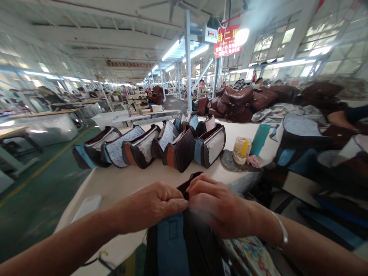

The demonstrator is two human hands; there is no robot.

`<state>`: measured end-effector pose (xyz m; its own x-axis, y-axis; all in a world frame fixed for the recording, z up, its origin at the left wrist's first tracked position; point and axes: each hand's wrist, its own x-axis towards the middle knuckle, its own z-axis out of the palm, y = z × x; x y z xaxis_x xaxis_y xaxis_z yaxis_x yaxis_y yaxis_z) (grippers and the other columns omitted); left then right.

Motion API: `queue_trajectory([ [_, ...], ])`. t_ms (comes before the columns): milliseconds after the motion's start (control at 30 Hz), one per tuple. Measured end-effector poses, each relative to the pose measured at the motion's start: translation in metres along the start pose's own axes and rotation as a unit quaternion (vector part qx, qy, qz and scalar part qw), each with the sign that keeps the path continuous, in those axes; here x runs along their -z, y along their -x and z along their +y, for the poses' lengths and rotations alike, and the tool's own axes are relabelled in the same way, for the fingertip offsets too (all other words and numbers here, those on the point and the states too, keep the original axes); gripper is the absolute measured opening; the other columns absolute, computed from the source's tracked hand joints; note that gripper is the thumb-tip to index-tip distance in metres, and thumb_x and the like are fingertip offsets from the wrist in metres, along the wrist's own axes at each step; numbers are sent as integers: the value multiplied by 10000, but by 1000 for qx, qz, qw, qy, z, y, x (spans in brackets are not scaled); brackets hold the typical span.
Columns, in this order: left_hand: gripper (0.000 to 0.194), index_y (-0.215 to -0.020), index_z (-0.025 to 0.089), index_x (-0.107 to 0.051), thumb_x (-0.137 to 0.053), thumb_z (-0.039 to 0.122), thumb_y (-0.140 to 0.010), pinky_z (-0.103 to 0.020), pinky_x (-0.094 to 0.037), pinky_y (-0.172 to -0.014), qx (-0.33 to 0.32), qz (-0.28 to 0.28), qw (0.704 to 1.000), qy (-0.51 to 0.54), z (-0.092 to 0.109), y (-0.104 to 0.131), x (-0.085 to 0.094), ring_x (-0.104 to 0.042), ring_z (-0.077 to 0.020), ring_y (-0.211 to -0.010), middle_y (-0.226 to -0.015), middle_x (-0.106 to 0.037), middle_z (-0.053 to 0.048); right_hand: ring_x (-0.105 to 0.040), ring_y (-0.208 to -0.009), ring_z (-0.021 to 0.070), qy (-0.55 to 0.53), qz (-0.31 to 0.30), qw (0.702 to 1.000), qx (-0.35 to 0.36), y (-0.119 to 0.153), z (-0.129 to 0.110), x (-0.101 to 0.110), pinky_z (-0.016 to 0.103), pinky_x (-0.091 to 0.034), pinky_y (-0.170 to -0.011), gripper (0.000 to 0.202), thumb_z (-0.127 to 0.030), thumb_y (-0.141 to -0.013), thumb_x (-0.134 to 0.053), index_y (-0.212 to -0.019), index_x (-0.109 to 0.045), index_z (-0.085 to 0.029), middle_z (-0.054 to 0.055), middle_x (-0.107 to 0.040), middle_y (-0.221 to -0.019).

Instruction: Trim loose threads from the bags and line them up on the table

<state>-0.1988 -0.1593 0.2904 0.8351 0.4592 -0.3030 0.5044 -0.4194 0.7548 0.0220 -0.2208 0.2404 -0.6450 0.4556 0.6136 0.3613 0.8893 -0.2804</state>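
1. The bag [172, 249] is at the near edge of the bench [115, 184], right below both hands.
2. Left hand [161, 205] is pinching the bag's dark rim [183, 188], thumb pressed down. Right hand [217, 205] is a bit blurry, but its fingers are curled tight on the same rim.
3. Looks like this one's mid-job, tbh; can't tell how much of the rim is done or left.
4. A row of similar bags [185, 147] stands behind it. Finished or waiting? No way to know.
5. Jar [237, 144] sits off right, untouched.
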Motion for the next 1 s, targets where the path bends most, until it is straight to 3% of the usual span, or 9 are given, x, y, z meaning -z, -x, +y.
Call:
queue_trajectory([
  [100, 377, -697, 180, -431, -481, 426, -978, -263, -289, -605, -32, 7, 999, -36, -3, 3, -5, -345, -109, -647, -689, -367, 47, -566, -996, 228, -77, 40, 996, -14, 9, -4, -4, 426, -486, -910, 107, -144, -915, -456, -974, -534, -187, 120, -630, -1003],
  [200, 391, -714, 181, -430, -444, 448, -999, -263, -299, -623, -50, 13, 997, -56, 1, 5, -8, -368, -112, -671, -707, -392, 46, -585, -1015, 197, -243, 112, 952, -149, 14, -2, -4, 372, -490, -895, 156, -252, -1019, -409, -997, -551, -191, 104, -638, -1074],
  [267, 410, -721, 183, -419, -420, 478, -1005, -267, -295, -620, -50, 17, 996, -66, 3, 5, -9, -357, -114, -671, -709, -374, 46, -579, -995, 178, -271, 90, 932, -223, 10, 1, 1, 335, -475, -870, 227, -326, -1050, -383, -1049, -563, -189, 86, -632, -1067],
  [333, 420, -732, 183, -421, -406, 502, -1005, -267, -298, -625, -49, 27, 995, -78, 4, 4, -10, -357, -117, -680, -717, -372, 44, -557, -917, 161, -233, 3, 947, -220, 1, 3, 8, 309, -445, -832, 259, -354, -1047, -402, -1012, -588, -177, 62, -614, -982],
  [433, 426, -758, 180, -455, -394, 521, -1005, -265, -313, -638, -44, 46, 994, -90, 3, 3, -12, -380, -123, -702, -735, -411, 36, -498, -771, 131, -210, -83, 964, -140, -11, 5, 16, 271, -402, -737, 310, -347, -1028, -452, -796, -556, -169, 21, -537, -818],
  [567, 449, -710, 173, -452, -471, 533, -976, -251, -307, -603, -49, 45, 997, -45, 1, 2, -9, -359, -108, -653, -686, -383, 45, -449, -697, 116, -258, -45, 960, -99, -10, 6, 13, 252, -370, -665, 308, -326, -1006, -495, -738, -509, -175, -2, -475, -746],
  [733, 565, -923, 149, -678, -275, 528, -1038, -250, -419, -793, -69, 21, 997, 15, -4, 2, 13, -563, -156, -848, -904, -637, -31, -423, -728, 127, -325, -10, 925, -195, 10, 13, 7, 282, -339, -666, 392, -434, -995, -516, -712, -488, -165, 11, -466, -777],
  [867, 506, -962, 143, -715, -447, 572, -980, -273, -422, -812, -87, 24, 995, -29, -16, -2, 25, -564, -191, -885, -947, -648, -57, -316, -644, 97, -398, -2, 869, -294, 16, 13, 11, 262, -255, -572, 431, -512, -1006, -468, -750, -478, -166, -28, -377, -718],
  [1000, 464, -949, 126, -705, -514, 550, -956, -282, -416, -804, -130, -22, 991, 25, -25, -11, 27, -558, -206, -903, -949, -637, -71, -241, -594, 81, -389, -48, 868, -304, 12, 11, 17, 260, -181, -517, 458, -504, -980, -532, -683, -425, -172, -54, -297, -656],
])
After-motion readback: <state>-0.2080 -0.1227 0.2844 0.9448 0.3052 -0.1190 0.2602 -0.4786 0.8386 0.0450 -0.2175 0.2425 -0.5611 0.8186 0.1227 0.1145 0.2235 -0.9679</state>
